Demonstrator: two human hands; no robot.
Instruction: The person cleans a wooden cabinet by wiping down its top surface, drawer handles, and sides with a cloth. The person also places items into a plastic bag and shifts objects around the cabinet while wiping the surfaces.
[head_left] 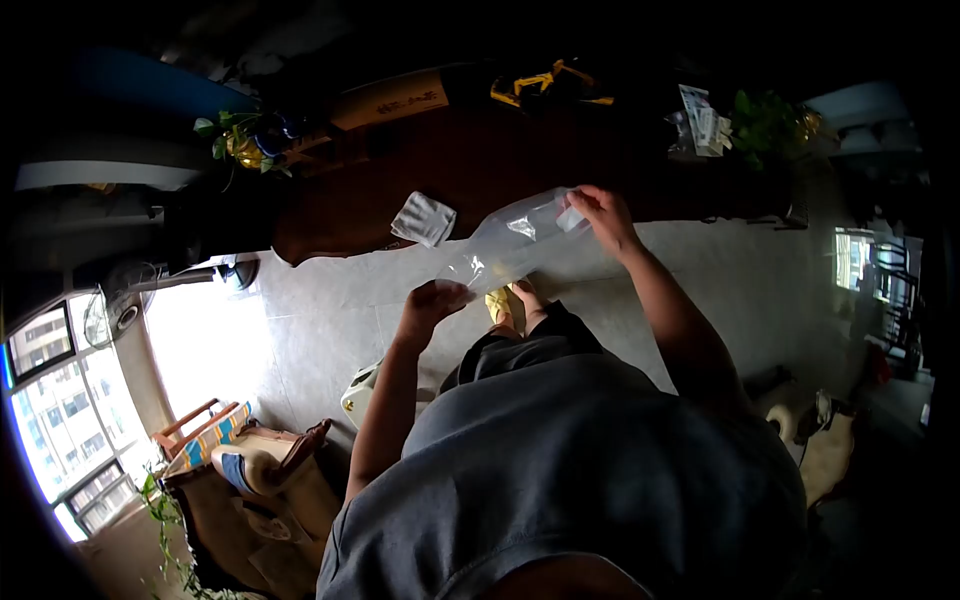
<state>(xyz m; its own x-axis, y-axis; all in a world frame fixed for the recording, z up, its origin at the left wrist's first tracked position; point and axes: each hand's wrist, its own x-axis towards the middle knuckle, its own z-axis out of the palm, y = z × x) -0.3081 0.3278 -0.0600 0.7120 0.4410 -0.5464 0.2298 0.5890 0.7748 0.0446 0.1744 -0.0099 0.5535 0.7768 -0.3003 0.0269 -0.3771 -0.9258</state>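
Note:
A clear plastic bag [515, 235] is stretched between my two hands, above the floor and the front edge of a dark wooden table [350, 200]. My left hand [436, 303] grips its lower left end with closed fingers. At the upper right end, my right hand [600, 213] pinches the bag between thumb and fingers, beside a small white patch on it. A folded grey-white cloth or packet [424, 219] lies on the table near its front edge, just left of the bag and touched by neither hand.
Along the table's back stand a cardboard box [390, 98], a yellow toy excavator [550, 84], papers [705, 122] and potted plants [765, 125]. A fan [125, 305] is at the left. Armchairs [270, 480] stand behind me on both sides.

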